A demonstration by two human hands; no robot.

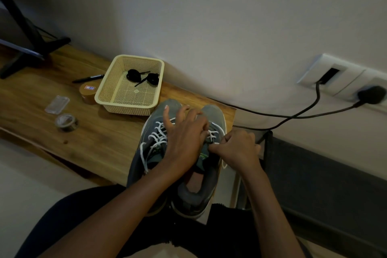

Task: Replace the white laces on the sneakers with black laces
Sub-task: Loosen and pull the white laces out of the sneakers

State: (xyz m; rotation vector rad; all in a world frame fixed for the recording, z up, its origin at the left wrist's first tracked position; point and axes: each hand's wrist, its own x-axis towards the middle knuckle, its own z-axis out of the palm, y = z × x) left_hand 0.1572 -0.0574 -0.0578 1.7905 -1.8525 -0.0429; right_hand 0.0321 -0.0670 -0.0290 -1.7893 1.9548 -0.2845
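Observation:
Two grey sneakers stand side by side at the right end of the wooden table, toes toward the wall. The left sneaker (146, 153) carries loosened white laces (156, 135). My left hand (184, 134) lies across both shoes, fingers spread over the tongues, pressing down on them. My right hand (236, 148) pinches the white lace (214, 134) of the right sneaker (206, 176) near the upper eyelets. Two rolled black laces (142, 76) lie in the beige basket (109, 100) behind the shoes.
Left of the basket lie a black pen (88, 79), a brown tape roll (88, 94), a clear plastic piece (57, 104) and a grey tape roll (66, 122). Black cables (293, 116) run from wall sockets at right. A monitor stand (31, 44) sits far left.

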